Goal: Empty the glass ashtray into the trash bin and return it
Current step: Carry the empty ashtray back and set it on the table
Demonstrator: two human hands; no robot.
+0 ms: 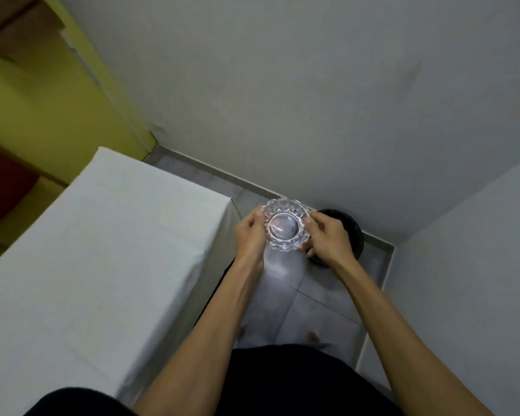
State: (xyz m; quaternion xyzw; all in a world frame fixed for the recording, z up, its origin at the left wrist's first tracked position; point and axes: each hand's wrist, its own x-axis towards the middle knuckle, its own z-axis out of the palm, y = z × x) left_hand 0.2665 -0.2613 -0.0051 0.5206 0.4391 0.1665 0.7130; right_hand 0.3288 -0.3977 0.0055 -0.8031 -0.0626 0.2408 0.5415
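Observation:
A clear cut-glass ashtray (pixel 285 226) with a scalloped rim hangs in the air above the tiled floor, its round base turned toward me. My left hand (pixel 250 235) grips its left edge and my right hand (pixel 327 240) grips its right edge. Just behind my right hand stands a round black trash bin (pixel 353 228) in the corner of the room, mostly hidden by that hand. The ashtray is to the left of the bin, beside the table's corner. I cannot tell whether anything is inside the ashtray.
A table under a white cloth (pixel 96 250) fills the left side, its corner close to my left hand. White walls (pixel 282 100) meet in a corner behind the bin. Grey floor tiles (pixel 309 310) lie below, with my feet near the bottom. Yellow shelving (pixel 36 109) stands at far left.

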